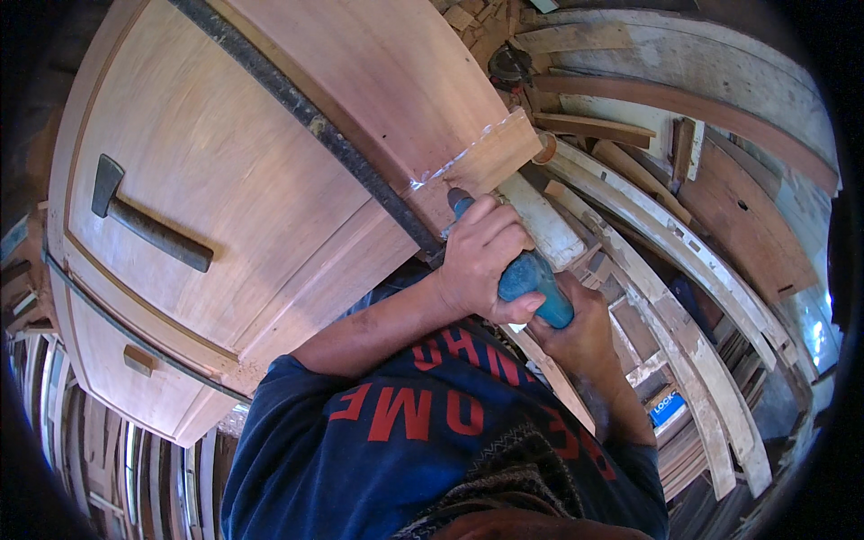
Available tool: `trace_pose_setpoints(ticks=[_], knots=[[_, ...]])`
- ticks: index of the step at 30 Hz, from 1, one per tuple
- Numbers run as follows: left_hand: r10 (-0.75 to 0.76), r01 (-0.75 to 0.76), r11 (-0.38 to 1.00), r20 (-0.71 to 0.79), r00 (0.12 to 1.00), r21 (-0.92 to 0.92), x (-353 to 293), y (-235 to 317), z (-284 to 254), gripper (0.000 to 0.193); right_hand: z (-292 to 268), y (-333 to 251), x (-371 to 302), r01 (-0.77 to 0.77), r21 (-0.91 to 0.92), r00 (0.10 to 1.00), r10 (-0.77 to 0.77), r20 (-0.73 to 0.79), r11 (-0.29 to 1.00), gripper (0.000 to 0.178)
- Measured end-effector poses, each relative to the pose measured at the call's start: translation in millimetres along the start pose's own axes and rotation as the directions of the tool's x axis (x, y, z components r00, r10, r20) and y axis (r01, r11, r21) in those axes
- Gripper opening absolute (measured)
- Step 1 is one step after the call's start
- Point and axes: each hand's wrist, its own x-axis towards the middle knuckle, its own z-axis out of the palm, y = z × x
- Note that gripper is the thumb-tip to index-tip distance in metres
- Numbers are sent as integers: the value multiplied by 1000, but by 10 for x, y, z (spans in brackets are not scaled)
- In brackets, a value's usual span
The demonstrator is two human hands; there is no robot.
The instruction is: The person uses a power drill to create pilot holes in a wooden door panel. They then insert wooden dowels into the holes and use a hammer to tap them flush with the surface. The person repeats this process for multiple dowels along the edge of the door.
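A teal power drill [526,281] is gripped by both my hands. My left hand [486,247] wraps over its front body, and my right hand [583,319] is closed round its rear end, fingers partly hidden. The drill's dark nose points at a wooden rail [490,162] at the panel's edge; whether the bit touches the wood I cannot tell. White glue shows along the joint between this rail and a wide board [387,63]. Beside my left hand, a long dark metal clamp bar [306,117] crosses the large wooden panel [261,162].
A hammer [153,229] lies on the panel at left. Beyond it are a second bar [144,324] and a small wood block [139,360]. Curved boards and offcuts [666,315] crowd the right, with a blue box [666,407] and a dark round tool [510,65] among them.
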Motion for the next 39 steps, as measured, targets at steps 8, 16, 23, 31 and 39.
trace_pose_setpoints(ticks=[8, 16, 23, 31, 39], knots=[[3, -3, 1000, -13, 1000, -14, -33, -88, 3, 63, -55, -1, 91, 22, -98, 1000, -20, 23, 995, 42], [-12, 11, 1000, -30, 999, -23, -40, -170, 28, 63, -72, -26, 183, 15, -78, 1000, -14, 11, 997, 42], [-2, 2, 1000, -12, 1000, -19, -43, -250, -6, 61, -15, 12, 241, 11, -100, 1000, -10, 4, 995, 39], [-1, 1, 1000, 6, 1000, -26, -70, -310, 7, 63, 43, 71, 253, -19, -88, 999, 22, 24, 996, 45], [20, -20, 999, -2, 1000, -47, -125, -346, 76, 67, 107, 187, 250, 19, -101, 1000, -21, -15, 995, 45]])
